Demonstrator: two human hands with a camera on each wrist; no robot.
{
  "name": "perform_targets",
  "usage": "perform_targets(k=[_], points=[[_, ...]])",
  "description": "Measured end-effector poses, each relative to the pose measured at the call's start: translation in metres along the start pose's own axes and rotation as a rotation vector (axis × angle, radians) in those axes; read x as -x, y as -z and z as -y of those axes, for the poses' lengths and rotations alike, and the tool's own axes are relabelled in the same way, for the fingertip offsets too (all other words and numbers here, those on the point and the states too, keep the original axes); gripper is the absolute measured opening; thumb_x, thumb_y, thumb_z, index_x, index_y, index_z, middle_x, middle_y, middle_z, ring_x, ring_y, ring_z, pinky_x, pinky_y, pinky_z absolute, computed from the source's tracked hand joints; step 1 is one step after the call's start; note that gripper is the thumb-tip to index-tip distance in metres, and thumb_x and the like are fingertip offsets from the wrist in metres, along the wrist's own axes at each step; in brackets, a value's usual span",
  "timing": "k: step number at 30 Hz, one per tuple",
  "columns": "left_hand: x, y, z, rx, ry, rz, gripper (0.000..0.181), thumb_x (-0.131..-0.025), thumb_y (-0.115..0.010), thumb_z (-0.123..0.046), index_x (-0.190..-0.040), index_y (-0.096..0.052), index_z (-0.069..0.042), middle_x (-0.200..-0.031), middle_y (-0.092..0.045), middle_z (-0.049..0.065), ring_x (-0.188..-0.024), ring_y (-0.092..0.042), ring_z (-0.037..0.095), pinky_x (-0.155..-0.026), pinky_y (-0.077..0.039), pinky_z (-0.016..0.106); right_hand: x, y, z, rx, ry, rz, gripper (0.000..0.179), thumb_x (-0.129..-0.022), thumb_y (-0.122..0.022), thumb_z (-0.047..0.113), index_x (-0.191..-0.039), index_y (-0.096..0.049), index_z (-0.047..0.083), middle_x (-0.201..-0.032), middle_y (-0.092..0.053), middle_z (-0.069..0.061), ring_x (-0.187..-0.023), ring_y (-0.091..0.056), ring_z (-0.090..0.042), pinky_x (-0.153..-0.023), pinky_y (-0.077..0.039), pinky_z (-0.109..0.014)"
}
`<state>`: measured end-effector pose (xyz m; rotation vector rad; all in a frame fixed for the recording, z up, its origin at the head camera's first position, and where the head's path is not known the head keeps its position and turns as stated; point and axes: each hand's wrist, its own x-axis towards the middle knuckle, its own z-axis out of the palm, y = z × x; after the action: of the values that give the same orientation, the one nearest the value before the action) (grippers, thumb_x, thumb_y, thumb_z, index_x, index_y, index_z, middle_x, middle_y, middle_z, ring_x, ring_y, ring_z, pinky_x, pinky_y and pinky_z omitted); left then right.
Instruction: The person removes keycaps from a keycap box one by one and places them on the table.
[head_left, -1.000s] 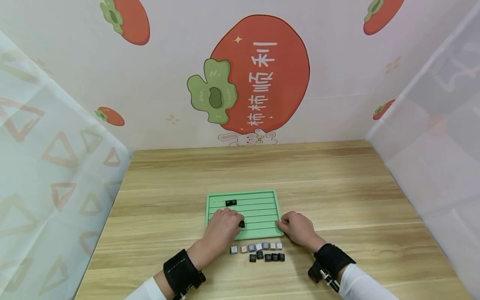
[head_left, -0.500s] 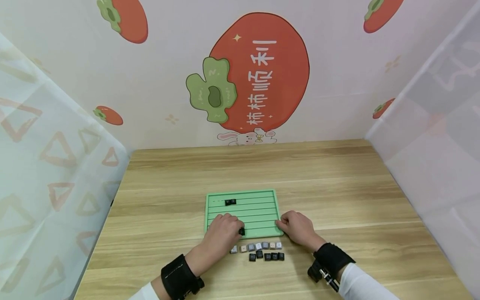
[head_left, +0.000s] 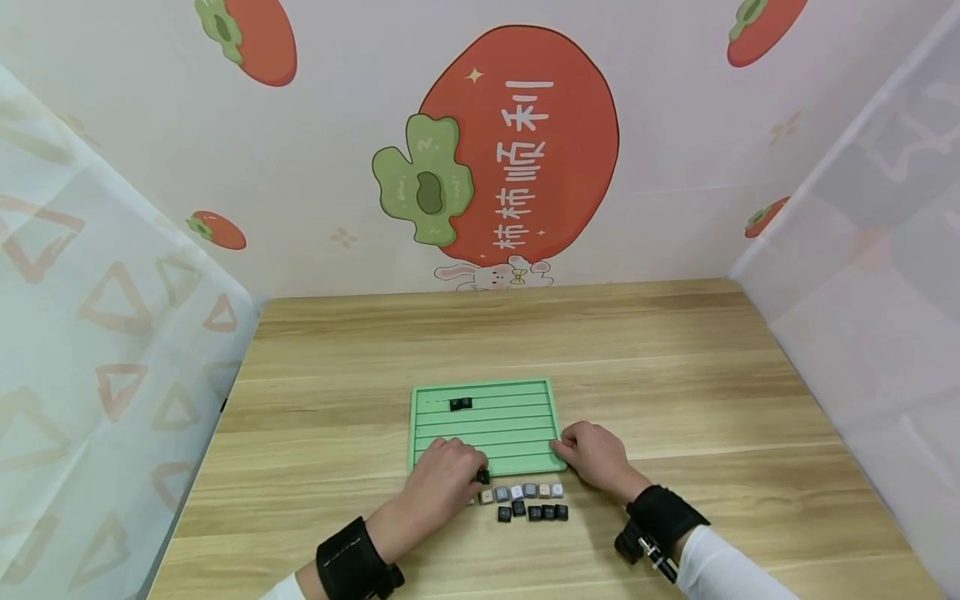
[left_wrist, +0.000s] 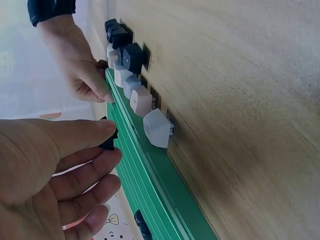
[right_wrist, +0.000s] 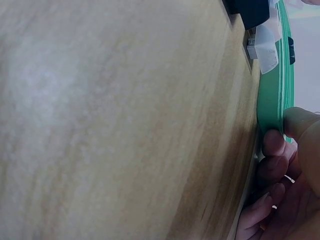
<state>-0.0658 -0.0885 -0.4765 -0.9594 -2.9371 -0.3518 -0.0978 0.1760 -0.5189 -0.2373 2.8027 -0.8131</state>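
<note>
Between thumb and index finger, my left hand (head_left: 446,477) pinches a black keycap (left_wrist: 108,143); the hand is at the near left edge of the green ridged board (head_left: 517,422). Its other fingers are loosely bent in the left wrist view. My right hand (head_left: 597,457) grips the board's near right corner, the thumb on top and a fingertip against the side in the right wrist view. Two black keycaps (head_left: 461,403) sit side by side in an upper row of the board. My left hand covers the board's near left part in the head view.
Just in front of the board, white, grey and cream keycaps (head_left: 516,492) stand in a row on the wooden table (head_left: 645,358). Several black keycaps (head_left: 549,512) form a second row nearer me. Printed cloth walls (head_left: 315,167) rise at the back and both sides.
My left hand has moved toward me with the black keycap, from the middle of the board to its near edge. The right hand stays on the corner.
</note>
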Motion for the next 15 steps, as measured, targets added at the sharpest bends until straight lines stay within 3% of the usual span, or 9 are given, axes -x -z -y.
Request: perform_targets(k=[15], points=[[0.0078, -0.0042, -0.0065, 0.004, -0.041, 0.04, 0.017, -0.075, -0.086, -0.018, -0.089, -0.077, -0.018, -0.085, -0.075, -0.006, -0.08, -0.065, 0.012, -0.072, -0.048, 0.028, -0.0007, 0.0002, -0.0005, 0.001, -0.008, 0.017, 0.055, -0.097, -0.068, 0.027, -0.056, -0.032, 0.02, -0.053, -0.023, 0.008, -0.05, -0.025, -0.008, -0.054, -0.016, -0.022]])
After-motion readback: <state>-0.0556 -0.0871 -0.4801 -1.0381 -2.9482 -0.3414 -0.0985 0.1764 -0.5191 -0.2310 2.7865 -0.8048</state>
